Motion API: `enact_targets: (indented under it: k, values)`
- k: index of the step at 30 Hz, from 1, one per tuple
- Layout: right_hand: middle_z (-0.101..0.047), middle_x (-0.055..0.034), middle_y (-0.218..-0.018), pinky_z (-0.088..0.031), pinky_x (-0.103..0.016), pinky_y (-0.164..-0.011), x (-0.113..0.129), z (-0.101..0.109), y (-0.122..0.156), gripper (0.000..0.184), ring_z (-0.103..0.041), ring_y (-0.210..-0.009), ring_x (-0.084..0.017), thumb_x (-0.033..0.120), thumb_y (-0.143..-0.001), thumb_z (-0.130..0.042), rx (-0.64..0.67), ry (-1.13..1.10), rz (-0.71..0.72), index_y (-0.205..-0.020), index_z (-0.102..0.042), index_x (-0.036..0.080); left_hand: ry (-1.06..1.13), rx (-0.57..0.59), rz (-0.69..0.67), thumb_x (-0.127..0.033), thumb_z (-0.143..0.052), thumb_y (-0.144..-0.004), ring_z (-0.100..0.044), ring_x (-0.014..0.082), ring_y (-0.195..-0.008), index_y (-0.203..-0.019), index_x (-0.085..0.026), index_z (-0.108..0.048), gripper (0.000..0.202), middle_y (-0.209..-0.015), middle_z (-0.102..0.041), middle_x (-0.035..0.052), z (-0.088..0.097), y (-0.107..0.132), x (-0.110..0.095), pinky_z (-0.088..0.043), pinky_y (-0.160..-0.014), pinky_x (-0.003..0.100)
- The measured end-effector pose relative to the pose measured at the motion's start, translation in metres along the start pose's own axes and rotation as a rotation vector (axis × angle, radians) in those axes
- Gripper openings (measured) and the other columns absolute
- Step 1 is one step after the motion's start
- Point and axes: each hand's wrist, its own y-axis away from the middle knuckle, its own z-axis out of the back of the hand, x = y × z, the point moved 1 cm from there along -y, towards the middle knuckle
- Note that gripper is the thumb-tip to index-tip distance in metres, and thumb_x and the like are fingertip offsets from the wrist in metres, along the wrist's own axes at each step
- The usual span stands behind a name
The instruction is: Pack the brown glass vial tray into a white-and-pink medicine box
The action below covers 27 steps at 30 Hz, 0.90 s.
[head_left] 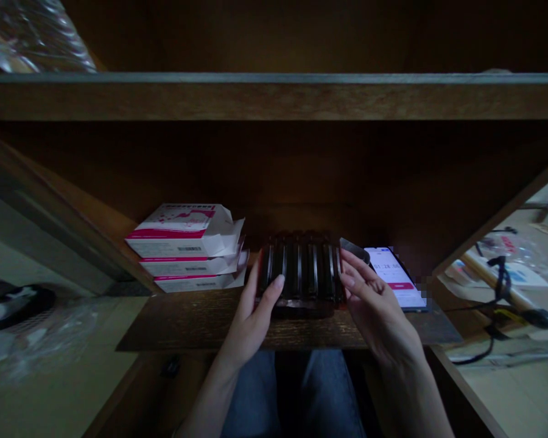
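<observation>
Left hand (246, 328) and right hand (381, 310) clamp their fingers (273, 293) on the dark ribbed tray (304, 271) — uneven grip could tip it (phone (397, 280) near, right).

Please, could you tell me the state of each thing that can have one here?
Boxes: stacked, right-end flaps open.
Dark tray: held by both hands.
Left hand: gripping the tray's left side.
Right hand: holding the tray's right end.
Phone: screen lit.
Clear plastic: crumpled.
</observation>
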Motion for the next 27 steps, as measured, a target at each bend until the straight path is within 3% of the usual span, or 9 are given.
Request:
enact_targets:
  k: [4,8,14,18,23,27]
  values:
    - [-0.076,-0.0033,-0.107,-0.046,-0.043,-0.107,-0.001,-0.006,-0.003,0.046,-0.066,-0.112,-0.026,0.024,-0.061,-0.087,0.065,-0.003,-0.016,-0.104,-0.072,0.024,0.025,0.092,-0.084,-0.048,-0.059,-0.089,-0.031,0.0199,-0.145,-0.143,-0.032,-0.045,0.057,-0.152,-0.043,-0.0049,0.001,-0.003,-0.001,-0.027,-0.121,0.031]
    - [-0.075,-0.0034,-0.110,-0.050,-0.043,-0.103,0.000,-0.010,-0.007,0.048,-0.068,-0.109,-0.026,0.024,-0.059,-0.087,0.054,0.056,0.071,-0.105,-0.072,0.025,0.105,0.077,-0.152,-0.036,-0.065,-0.088,-0.040,0.0193,-0.141,-0.142,-0.029,-0.046,0.058,-0.150,-0.047,-0.0013,0.000,-0.007,0.003,-0.033,-0.118,0.029]
    - [-0.069,-0.0071,-0.126,-0.038,-0.050,-0.113,-0.009,-0.011,-0.008,0.061,-0.059,-0.123,-0.030,0.031,-0.062,-0.086,-0.040,0.236,0.175,-0.119,-0.067,0.023,0.305,0.000,-0.232,-0.018,-0.075,-0.078,-0.050,0.0192,-0.134,-0.135,-0.030,-0.054,0.062,-0.143,-0.055,0.0007,-0.002,-0.011,0.005,-0.043,-0.113,0.029]
    - [-0.062,-0.0061,-0.136,-0.038,-0.050,-0.114,-0.018,-0.009,-0.007,0.069,-0.053,-0.130,-0.029,0.034,-0.066,-0.084,-0.093,0.346,0.245,-0.130,-0.059,0.024,0.331,-0.005,-0.258,-0.014,-0.077,-0.075,-0.051,0.0184,-0.132,-0.133,-0.030,-0.056,0.064,-0.141,-0.057,0.0007,-0.006,-0.010,0.003,-0.044,-0.111,0.027]
    - [-0.058,-0.0001,-0.141,-0.036,-0.047,-0.116,-0.021,-0.003,-0.006,0.061,-0.049,-0.134,-0.025,0.031,-0.076,-0.079,0.048,0.312,0.261,-0.133,-0.057,0.033,0.328,0.011,-0.300,-0.013,-0.079,-0.071,-0.044,0.0203,-0.138,-0.138,-0.032,-0.049,0.076,-0.148,-0.050,0.0013,-0.008,-0.008,0.003,-0.041,-0.113,0.029]
    - [-0.050,0.0017,-0.148,-0.036,-0.043,-0.116,-0.013,-0.001,-0.005,0.066,-0.044,-0.138,-0.025,0.026,-0.075,-0.080,0.182,0.347,0.395,-0.135,-0.054,0.037,0.246,0.032,-0.320,-0.017,-0.083,-0.066,-0.036,0.0228,-0.143,-0.141,-0.031,-0.045,0.085,-0.154,-0.041,0.0025,-0.003,-0.009,-0.007,-0.034,-0.118,0.034]
